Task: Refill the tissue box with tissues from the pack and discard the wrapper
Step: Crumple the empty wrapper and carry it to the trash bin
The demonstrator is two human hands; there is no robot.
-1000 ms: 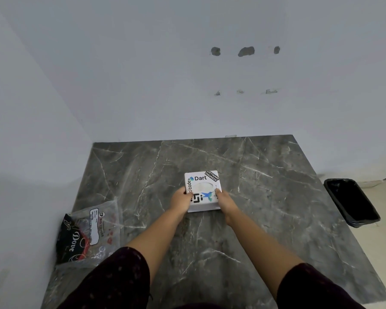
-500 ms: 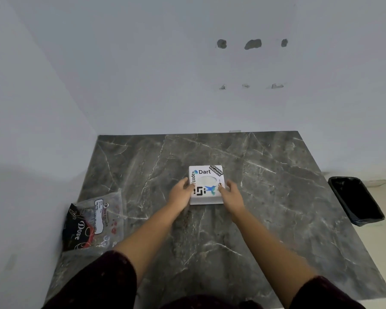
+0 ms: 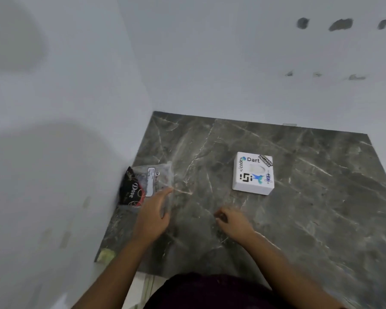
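A white square tissue box (image 3: 253,173) with stickers and an oval slot on top stands alone on the dark marble table (image 3: 310,208). The clear plastic wrapper (image 3: 149,181), with black and red print, lies at the table's left edge against the wall. My left hand (image 3: 153,216) lies over the wrapper's near right corner, fingers spread and touching it; motion blur hides whether it grips. My right hand (image 3: 231,220) hovers low over the bare table, fingers curled, holding nothing, well in front of the box.
White walls close off the left and back sides of the table. A yellowish patch (image 3: 107,255) marks the table's near left corner. My dark clothing (image 3: 210,291) fills the bottom of the view.
Both hands have let go of the tissue box and drawn back. My left hand has moved left onto the wrapper. The view has swung left, so the black bin is out of sight.
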